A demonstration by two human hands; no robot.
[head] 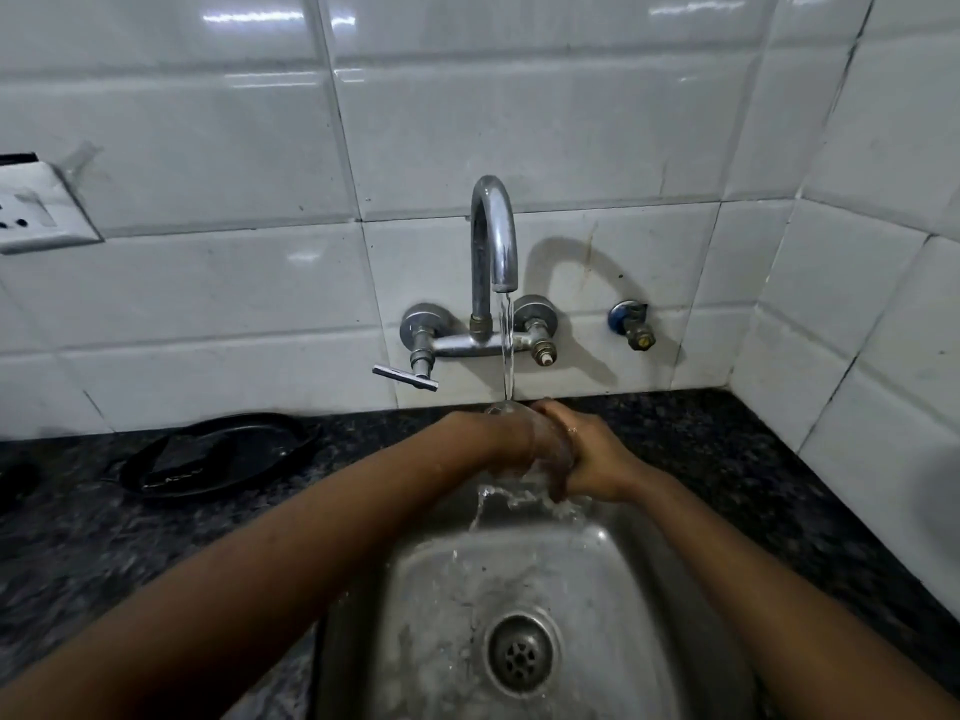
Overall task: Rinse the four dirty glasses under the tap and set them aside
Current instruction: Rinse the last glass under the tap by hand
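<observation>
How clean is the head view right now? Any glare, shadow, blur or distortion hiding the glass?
Head view: dim overall, with glare streaks on the upper wall tiles; the tap throws a curved shadow to its right; wide-angle bending bows tile lines at the edges; the clear glass is hard to make out between the left hand and right hand; forearms slightly soft.

There are no words, numbers or signs to read here.
</observation>
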